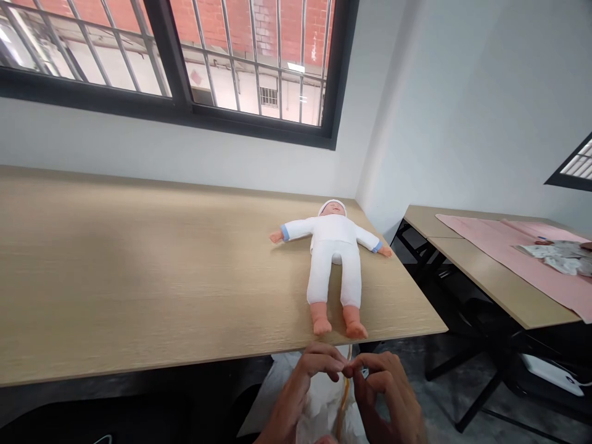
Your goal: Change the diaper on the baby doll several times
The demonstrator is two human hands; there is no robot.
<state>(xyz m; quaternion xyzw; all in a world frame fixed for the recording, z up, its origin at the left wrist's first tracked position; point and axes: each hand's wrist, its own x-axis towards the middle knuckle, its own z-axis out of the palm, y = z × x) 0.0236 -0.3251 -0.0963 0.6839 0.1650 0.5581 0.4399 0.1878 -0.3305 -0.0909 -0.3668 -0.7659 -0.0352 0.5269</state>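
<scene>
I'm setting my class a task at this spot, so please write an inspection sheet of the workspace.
Surface: wood-grain table, against the wall under the window.
Job's things: baby doll on its back near the right end, arms spread, feet close to the front edge; white clothes, blue cuffs.
Clutter: pink cloth with crumpled white fabric, on the second table.
Grippers: left hand and right hand meet at the fingertips just off the front edge; anything pinched is unclear.
Cables: white one by a flat white object, lower right.
Surroundings: barred window, white walls.
</scene>
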